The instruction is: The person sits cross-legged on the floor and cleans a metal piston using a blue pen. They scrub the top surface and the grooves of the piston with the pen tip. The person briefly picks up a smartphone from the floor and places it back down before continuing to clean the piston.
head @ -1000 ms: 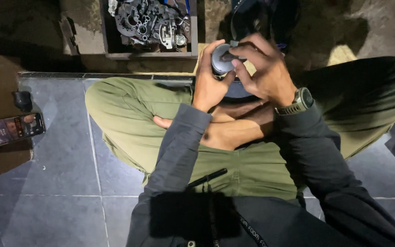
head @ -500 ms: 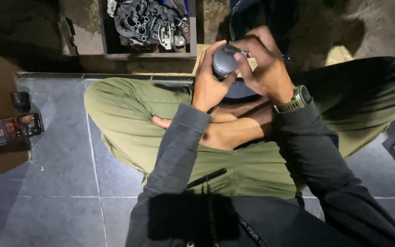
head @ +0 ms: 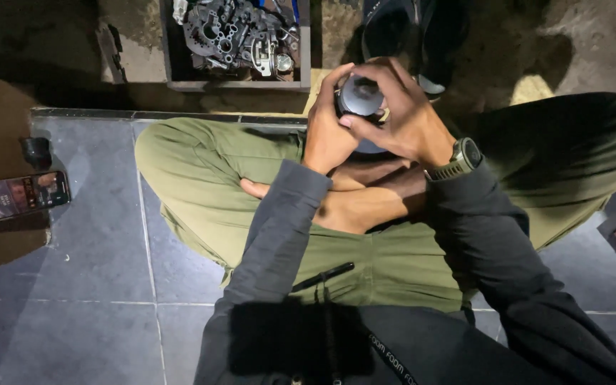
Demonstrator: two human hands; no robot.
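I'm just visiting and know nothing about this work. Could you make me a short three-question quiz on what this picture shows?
1. True or false: both hands hold the round grey part.
2. Where does the phone lie? A) on the person's lap B) on the floor at the left C) in the wooden box
3. What fills the wooden box at the top?

Key:
1. True: the left hand cups it and the right hand closes over it.
2. B
3. A heap of grey metal parts.

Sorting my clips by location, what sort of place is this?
Probably an informal repair workshop: a crate of metal engine parts on bare concrete, and both hands gripping a round metal part over a tiled floor.
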